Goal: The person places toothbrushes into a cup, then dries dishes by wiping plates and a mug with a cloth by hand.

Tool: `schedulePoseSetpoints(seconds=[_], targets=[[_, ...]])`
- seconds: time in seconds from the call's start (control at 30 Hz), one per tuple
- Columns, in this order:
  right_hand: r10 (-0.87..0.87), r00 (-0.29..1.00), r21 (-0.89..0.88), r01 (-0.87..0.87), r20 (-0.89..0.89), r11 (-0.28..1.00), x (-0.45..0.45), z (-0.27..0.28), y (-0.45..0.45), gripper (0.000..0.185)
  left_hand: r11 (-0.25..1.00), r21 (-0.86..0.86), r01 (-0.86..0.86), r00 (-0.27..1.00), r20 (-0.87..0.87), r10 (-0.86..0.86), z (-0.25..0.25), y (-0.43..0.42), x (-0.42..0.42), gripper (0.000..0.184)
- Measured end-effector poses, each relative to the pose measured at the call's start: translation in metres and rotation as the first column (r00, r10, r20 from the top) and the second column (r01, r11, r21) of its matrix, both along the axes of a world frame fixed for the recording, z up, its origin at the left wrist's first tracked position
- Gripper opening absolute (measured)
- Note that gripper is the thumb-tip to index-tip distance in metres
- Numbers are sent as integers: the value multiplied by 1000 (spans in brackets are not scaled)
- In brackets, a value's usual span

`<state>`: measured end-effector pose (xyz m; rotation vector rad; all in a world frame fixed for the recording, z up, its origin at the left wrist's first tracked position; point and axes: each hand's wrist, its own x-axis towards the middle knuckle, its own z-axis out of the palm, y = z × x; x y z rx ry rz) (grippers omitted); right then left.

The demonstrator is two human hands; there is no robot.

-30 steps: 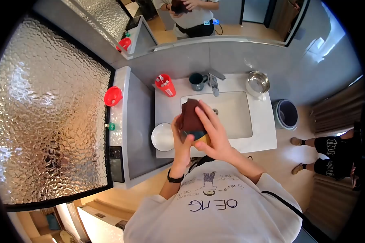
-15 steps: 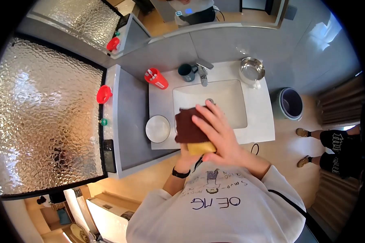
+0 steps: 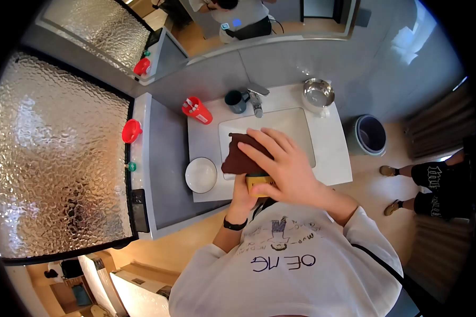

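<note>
A dark brown cloth (image 3: 242, 156) drapes over a yellow object with dark lettering (image 3: 259, 186), held above the front of the sink; the object's exact kind is hidden. My right hand (image 3: 291, 171) lies over the cloth with fingers spread across its top and the thumb against the yellow side. Below and to the left, my left hand (image 3: 242, 196) grips the yellow object from underneath, its fingers mostly covered by the cloth. A black band sits on my left wrist. Behind the cloth is the white sink basin (image 3: 304, 132).
A faucet (image 3: 256, 103) and dark mug (image 3: 236, 101) stand behind the basin. A red cup of white sticks (image 3: 198, 112) is at left, a white bowl (image 3: 201, 175) at front left, a metal bowl (image 3: 318, 95) at right. A bin (image 3: 370, 134) and another person's legs (image 3: 402, 190) are farther right.
My right hand and the cloth have shifted slightly, and lettering on the yellow object now shows below the cloth. The whole view has tilted a little.
</note>
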<state>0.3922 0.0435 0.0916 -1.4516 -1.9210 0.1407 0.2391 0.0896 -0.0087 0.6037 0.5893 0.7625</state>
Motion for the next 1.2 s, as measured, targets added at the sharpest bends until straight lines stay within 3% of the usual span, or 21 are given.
schedulePoseSetpoints(seconds=[0.03,0.1,0.13,0.17,0.23,0.37,0.43,0.5,0.57,0.63,0.67,0.73,0.77,0.83,0.87,0.9,0.97,1.0,1.1,1.17,1.2], targets=[[3,1000,12,-3,11,1000,-7,2,-3,73,970,242,30,998,38,-40,0,7,-5,56],[-13,999,47,11,41,999,-21,4,-11,70,945,320,-66,993,117,30,49,12,-1,51],[0,999,23,-2,54,1000,-23,6,-11,66,970,242,24,973,218,-79,31,27,-13,51],[9,998,18,-11,60,1000,-19,8,-7,66,971,238,14,972,224,-69,18,37,-23,51],[63,990,-88,-52,127,995,-7,12,6,66,979,10,201,967,157,-200,6,46,-41,54],[-4,999,-176,10,36,984,-13,19,25,51,939,27,343,939,-14,-343,18,59,-66,60],[-42,998,-279,27,-48,960,-14,21,35,38,921,-7,389,920,52,-389,23,69,-77,74],[302,953,-105,-303,-19,947,-5,9,48,29,915,245,321,947,-82,-310,34,69,-86,87],[401,915,-115,-403,-44,908,-11,7,55,31,917,273,292,956,-81,-281,43,76,-90,96],[494,867,-122,-499,-68,858,-24,3,58,35,651,665,366,930,-297,-218,52,82,-99,93],[431,900,-57,-435,-65,899,-37,-2,54,34,656,664,358,932,-291,-214,57,80,-100,93],[267,963,9,-267,-34,964,-64,-2,51,31,385,821,421,797,-538,275,62,71,-99,93],[274,961,0,-274,-35,962,-75,-5,56,31,396,818,418,796,-539,276,55,70,-100,93],[46,948,-86,-77,-316,993,-91,-20,67,31,-27,826,564,502,-317,804,47,79,-100,96],[88,899,-89,-139,-429,986,-92,-27,73,33,-54,858,511,538,-271,798,51,83,-103,99],[94,901,-86,-144,-424,986,-89,-28,76,33,-54,860,507,535,-265,802,57,84,-109,99],[329,831,-111,-417,-449,902,-82,-25,80,35,263,865,428,743,-502,443,83,83,-127,99],[374,819,-163,-480,-435,862,-78,-24,79,35,346,831,436,765,-544,343,81,86,-135,97],[470,832,-226,-539,-296,812,-80,-12,77,34,415,794,444,813,-552,185,71,95,-146,93],[457,871,-241,-489,-180,838,-79,-28,79,32,364,835,412,786,-528,321,63,94,-146,89],[425,905,-156,-422,-15,893,-75,-41,81,30,337,857,390,769,-504,393,62,95,-146,88]])
